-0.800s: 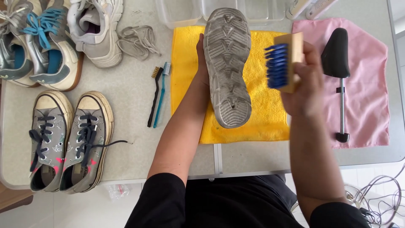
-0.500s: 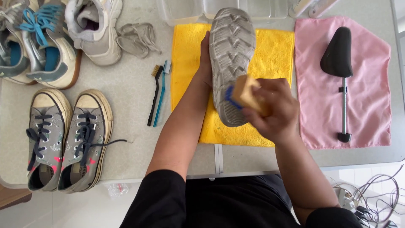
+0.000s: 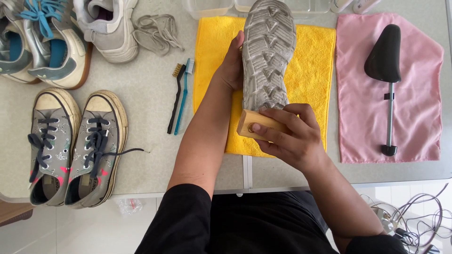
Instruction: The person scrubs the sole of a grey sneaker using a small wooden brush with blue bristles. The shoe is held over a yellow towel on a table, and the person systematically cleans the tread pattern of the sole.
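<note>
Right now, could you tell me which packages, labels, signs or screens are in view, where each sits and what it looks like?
Clear plastic containers: top edge, behind the yellow towel; see-through, boxy, cut off by the frame.
White bottles or tubes: top edge, above the pink cloth; only their ends show.
Crumpled clear wrapper: on the floor below the table edge, with small red marks.
No signs or screens show.

Grey shoe (image 3: pixel 267 56) sole-up over yellow towel (image 3: pixel 310 61), wooden brush (image 3: pixel 256 124) at heel.

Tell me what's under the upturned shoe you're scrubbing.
A yellow towel lies on the table under the shoe, which the left hand holds sole-up. The right hand presses a wooden brush at its heel. The shoe's upper is hidden.
</note>
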